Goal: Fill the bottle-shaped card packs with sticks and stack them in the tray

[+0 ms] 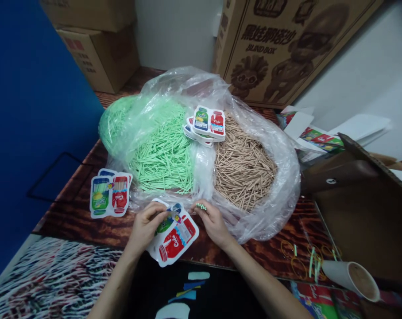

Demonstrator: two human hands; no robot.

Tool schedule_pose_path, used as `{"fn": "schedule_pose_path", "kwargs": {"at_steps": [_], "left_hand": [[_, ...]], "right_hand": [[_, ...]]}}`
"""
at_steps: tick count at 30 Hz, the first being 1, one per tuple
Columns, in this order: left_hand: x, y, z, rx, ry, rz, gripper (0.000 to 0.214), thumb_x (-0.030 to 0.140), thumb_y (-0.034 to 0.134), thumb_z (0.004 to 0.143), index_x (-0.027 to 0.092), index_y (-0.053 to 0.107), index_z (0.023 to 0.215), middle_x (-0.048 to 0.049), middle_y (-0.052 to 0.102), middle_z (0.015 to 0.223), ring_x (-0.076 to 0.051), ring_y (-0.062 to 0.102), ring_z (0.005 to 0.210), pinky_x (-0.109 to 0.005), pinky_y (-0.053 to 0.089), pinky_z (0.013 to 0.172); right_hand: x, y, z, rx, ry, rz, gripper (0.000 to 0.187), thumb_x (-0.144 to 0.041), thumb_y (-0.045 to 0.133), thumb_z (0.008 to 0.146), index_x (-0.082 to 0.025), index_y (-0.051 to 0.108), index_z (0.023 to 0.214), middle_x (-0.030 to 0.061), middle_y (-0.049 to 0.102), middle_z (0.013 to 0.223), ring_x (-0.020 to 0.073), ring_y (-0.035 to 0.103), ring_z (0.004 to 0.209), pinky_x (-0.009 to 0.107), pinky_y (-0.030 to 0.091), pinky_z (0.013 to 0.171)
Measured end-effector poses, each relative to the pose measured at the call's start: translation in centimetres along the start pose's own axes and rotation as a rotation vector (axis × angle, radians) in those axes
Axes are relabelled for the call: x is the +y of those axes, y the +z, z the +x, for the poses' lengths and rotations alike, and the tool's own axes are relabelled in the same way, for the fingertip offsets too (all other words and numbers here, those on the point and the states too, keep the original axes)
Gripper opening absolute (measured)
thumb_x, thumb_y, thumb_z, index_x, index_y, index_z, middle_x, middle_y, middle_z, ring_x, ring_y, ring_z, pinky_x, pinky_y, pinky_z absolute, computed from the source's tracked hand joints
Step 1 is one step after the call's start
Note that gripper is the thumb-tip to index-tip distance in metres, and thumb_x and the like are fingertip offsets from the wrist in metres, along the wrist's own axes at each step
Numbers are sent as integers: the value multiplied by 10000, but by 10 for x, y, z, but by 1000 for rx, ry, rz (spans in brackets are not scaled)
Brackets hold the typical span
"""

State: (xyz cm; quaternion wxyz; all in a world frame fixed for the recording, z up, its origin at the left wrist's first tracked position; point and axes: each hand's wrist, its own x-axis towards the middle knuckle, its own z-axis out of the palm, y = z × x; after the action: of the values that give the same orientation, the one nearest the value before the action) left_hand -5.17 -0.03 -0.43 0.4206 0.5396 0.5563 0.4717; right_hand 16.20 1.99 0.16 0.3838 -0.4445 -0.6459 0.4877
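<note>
My left hand [148, 221] pinches the top of a two-part Sprite and Cola packet [177, 241], tilted above the table's front edge. Close on its right, my right hand [213, 220] is closed on a small bundle of green sticks [201, 206], their ends showing at my fingertips. Beyond my hands, clear plastic bags [282, 188] hold a heap of green sticks [164, 155] and a heap of brown sticks [243, 164]. A small stack of flat packets [209, 122] rests between the heaps. At left lie packets with sticks visible inside [110, 195].
A large printed carton [264, 48] and stacked cardboard boxes [104, 57] stand behind the bags. An open carton [360, 212] is at right, near a paper cup [352, 279] and rubber bands [299, 267]. A blue panel [38, 124] borders the left side.
</note>
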Motion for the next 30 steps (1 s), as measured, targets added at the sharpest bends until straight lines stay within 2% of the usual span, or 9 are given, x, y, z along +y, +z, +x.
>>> {"fn": "schedule_pose_path", "kwargs": {"at_steps": [7,9,13,16,18,21,24,27,30], "left_hand": [[7,16,1,-3,-16,-33,111,274,647,763,179,681,717,-33,637,774,-175,583,777,-271,461,727],[8,20,0,-19,-32,-56,115,283,653,760,183,687,715,-33,643,779,-176,586,774,-272,461,730],[11,32,0,-48,-60,-142,115,286,660,756,183,692,715,-34,649,794,-172,590,777,-266,461,731],[14,41,1,-60,-100,-231,115,286,673,746,176,690,718,-36,641,805,-174,586,787,-263,458,719],[15,46,1,-58,-137,-288,114,286,689,734,174,690,719,-30,635,810,-169,581,788,-257,455,715],[13,51,0,-43,-202,-365,117,291,706,723,175,692,716,-13,636,797,-153,577,767,-244,451,715],[8,54,-2,-10,-277,-423,149,319,713,715,173,704,743,-16,655,783,-158,585,742,-252,465,700],[5,57,-3,19,-279,-446,158,319,720,709,173,714,767,-31,671,823,-181,600,797,-275,477,743],[4,60,-2,44,-227,-461,126,293,714,718,183,720,779,-34,675,874,-189,602,862,-282,467,800]], "right_hand": [[-13,-10,11,-17,-25,-4,211,-330,467,932,-196,604,843,22,641,798,167,601,781,282,455,750],[-20,-14,16,24,-11,67,188,-345,512,908,-199,611,842,25,654,804,176,610,802,297,464,769],[-37,-22,36,133,118,538,170,-382,583,857,-212,575,860,15,679,769,187,648,779,364,495,827],[-45,-27,50,94,231,874,139,-340,640,823,-226,566,854,-1,692,785,190,672,838,404,490,902],[-45,-28,55,52,297,974,115,-314,641,826,-227,566,839,3,705,828,192,675,898,426,483,932],[-42,-24,53,9,336,970,116,-317,626,842,-220,565,825,21,716,869,200,675,936,444,486,932],[-41,-20,45,-55,350,872,158,-346,630,833,-194,587,826,54,719,869,216,677,912,427,511,880],[-47,-19,39,-169,384,705,217,-366,646,810,-156,620,859,81,706,914,215,667,871,372,530,803],[-56,-24,34,-263,329,441,270,-352,636,819,-185,611,1030,56,668,1037,194,634,944,324,513,817]]}}
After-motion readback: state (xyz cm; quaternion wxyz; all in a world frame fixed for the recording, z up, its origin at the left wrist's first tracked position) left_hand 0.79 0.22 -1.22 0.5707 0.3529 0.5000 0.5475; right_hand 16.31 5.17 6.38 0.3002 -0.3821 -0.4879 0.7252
